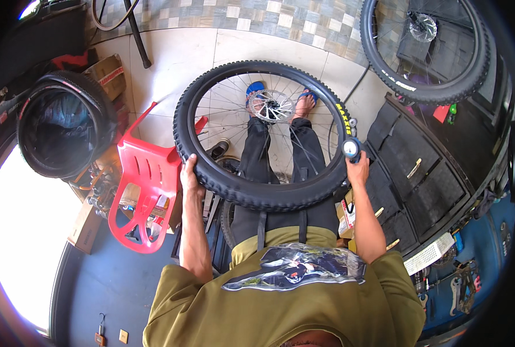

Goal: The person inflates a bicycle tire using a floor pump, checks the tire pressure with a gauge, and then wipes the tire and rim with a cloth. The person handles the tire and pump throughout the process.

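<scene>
A bicycle wheel (257, 195) with a knobby black tyre lies tilted above my thighs, a silver disc brake rotor (258, 109) at its hub. My left hand (190, 174) is closed on the tyre's left edge, thumb on top and fingers mostly hidden beneath. On the opposite side, my right hand (358, 169) grips a dark tyre pressure gauge (350, 148) with a round white dial. The gauge sits against the right rim of the wheel; where it meets the valve I cannot make out. Both legs and blue sandals show through the spokes.
A red plastic chair (147, 159) stands at my left, near stacked tyres (26, 136) and a cardboard box (105, 77). To the right is a dark cabinet (422, 173) with hand tools (463, 286) hanging nearby. Another wheel (428, 92) lies at the far right.
</scene>
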Demonstrator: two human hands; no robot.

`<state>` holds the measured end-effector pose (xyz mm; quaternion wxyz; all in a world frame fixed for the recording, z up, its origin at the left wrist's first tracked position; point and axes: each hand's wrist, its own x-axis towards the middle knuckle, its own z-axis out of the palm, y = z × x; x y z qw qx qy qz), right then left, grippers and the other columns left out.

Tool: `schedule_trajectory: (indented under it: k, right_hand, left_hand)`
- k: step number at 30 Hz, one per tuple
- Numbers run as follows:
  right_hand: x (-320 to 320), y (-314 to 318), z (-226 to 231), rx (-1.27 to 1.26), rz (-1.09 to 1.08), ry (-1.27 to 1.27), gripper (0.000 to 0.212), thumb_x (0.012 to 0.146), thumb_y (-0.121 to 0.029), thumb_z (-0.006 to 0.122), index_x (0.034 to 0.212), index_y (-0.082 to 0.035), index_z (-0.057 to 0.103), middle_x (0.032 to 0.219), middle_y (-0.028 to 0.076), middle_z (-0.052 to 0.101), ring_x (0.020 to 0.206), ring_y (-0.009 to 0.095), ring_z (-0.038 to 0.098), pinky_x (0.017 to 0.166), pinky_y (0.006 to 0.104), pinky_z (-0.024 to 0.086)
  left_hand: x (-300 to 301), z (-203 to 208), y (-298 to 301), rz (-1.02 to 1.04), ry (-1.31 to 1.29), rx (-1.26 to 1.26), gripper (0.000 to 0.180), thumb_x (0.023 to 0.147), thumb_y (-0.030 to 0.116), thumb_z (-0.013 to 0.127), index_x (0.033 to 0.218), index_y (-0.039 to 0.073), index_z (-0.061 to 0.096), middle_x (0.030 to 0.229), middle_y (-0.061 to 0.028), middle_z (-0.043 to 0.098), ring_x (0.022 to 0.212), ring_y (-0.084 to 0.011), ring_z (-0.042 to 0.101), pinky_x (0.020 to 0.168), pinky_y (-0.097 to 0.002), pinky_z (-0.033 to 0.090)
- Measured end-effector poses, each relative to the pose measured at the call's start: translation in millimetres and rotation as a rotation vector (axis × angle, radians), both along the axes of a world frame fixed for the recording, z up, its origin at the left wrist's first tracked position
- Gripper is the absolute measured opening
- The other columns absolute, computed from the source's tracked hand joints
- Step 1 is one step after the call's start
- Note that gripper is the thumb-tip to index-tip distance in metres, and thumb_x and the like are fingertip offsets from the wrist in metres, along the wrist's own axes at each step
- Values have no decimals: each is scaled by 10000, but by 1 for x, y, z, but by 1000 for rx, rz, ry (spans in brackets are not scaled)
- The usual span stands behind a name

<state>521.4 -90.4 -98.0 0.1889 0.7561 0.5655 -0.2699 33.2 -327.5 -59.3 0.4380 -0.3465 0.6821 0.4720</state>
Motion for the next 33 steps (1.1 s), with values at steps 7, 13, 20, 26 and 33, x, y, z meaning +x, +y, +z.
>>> schedule_trajectory:
  k: [7, 13, 20, 26, 33]
  right_hand:
    - [-4, 83, -25, -140, 133, -115, 565, 860, -374, 762, 1311, -80, 592, 1265, 259, 622, 1101, 488, 661, 948, 563, 532]
    - [-86, 97, 40, -69, 359, 260, 563, 812, -149, 803, 1322, -94, 572, 1338, 182, 620, 1178, 436, 648, 949, 519, 553]
    - [-160, 63, 75, -339, 496, 439, 585, 805, -155, 777, 1341, -63, 563, 1293, 186, 646, 1123, 455, 670, 964, 533, 550]
    - [-186, 38, 80, -503, 646, 407, 490, 821, -149, 712, 1275, -49, 556, 1207, 210, 645, 1021, 483, 687, 907, 572, 556]
    - [-199, 36, 78, -501, 839, 410, 456, 814, -118, 725, 1239, -64, 568, 1126, 210, 653, 938, 453, 722, 839, 555, 582]
  left_hand:
    - [144, 93, 46, -51, 0, 168, 559, 952, 276, 742, 1426, 116, 493, 1292, -115, 639, 1203, -325, 637, 1046, -511, 531]
    - [130, 66, 27, 312, -146, 312, 693, 1014, 628, 577, 1487, 130, 488, 1427, -77, 623, 1310, -305, 595, 1128, -546, 461]
    - [113, 42, 29, 365, -60, 235, 898, 905, 846, 509, 1424, 116, 573, 1296, -175, 681, 1165, -348, 672, 1085, -504, 511]
    - [131, 25, 24, 374, -213, 618, 1180, 739, 988, 520, 1559, 143, 444, 1554, -319, 447, 1425, -453, 462, 1154, -660, 378]
    - [124, 21, 37, 402, -293, 783, 1219, 731, 961, 578, 1635, 182, 333, 1618, -340, 321, 1462, -496, 405, 1183, -681, 336]
